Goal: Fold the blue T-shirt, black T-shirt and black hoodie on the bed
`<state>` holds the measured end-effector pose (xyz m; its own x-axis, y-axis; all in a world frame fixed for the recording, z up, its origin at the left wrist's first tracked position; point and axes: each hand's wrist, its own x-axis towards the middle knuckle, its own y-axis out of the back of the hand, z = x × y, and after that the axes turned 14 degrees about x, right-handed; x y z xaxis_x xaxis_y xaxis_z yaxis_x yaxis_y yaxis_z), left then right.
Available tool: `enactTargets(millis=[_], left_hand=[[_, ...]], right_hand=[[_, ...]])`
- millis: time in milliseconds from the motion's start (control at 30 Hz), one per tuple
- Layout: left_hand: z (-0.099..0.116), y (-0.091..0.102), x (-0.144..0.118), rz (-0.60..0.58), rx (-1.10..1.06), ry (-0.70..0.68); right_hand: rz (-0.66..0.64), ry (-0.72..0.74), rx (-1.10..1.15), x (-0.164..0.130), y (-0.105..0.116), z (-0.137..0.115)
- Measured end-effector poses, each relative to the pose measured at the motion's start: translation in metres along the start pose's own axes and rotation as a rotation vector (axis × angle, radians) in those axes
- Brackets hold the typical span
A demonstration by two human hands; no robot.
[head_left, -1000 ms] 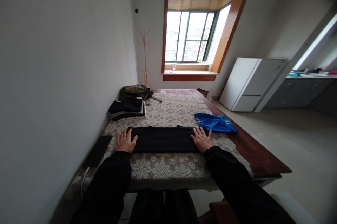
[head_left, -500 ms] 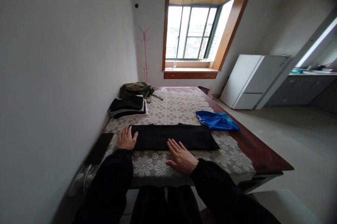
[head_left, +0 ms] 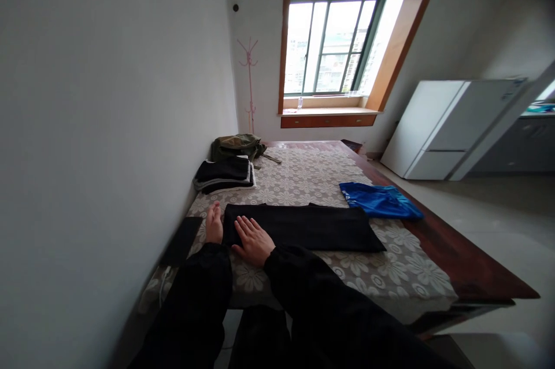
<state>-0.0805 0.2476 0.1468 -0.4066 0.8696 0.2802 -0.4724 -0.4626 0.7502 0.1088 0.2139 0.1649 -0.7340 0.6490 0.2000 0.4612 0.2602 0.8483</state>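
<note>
A black garment [head_left: 312, 229], folded into a long flat strip, lies across the lace-patterned tablecloth [head_left: 299, 178] in front of me. My left hand [head_left: 214, 224] is on edge at the garment's left end, its fingers straight and pointing away from me. Flat on the left part of the cloth rests my right hand [head_left: 254, 240], fingers stretched out and palm down. Neither hand grips anything. What kind of garment it is, I cannot tell from the folded shape.
A folded blue garment [head_left: 381, 200] lies beyond the strip's right end. At the back left are a stack of folded clothes [head_left: 225, 173] and a green backpack [head_left: 236, 146]. A dark flat object [head_left: 181, 240] sits by the wall, near a white cable [head_left: 163, 285].
My right hand has slid left along the black garment, close to my left hand. The left hand has turned from flat onto its edge. The view has shifted a little.
</note>
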Motion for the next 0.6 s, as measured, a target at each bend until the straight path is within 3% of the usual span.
enactTargets(millis=[300, 600], left_hand=[[0.020, 0.001, -0.016, -0.152, 0.100, -0.302], [0.011, -0.004, -0.011, -0.171, 0.174, -0.366]], right_hand=[[0.014, -0.027, 0.018, -0.011, 0.001, -0.004], [0.104, -0.223, 0.051, -0.059, 0.009, 0.000]])
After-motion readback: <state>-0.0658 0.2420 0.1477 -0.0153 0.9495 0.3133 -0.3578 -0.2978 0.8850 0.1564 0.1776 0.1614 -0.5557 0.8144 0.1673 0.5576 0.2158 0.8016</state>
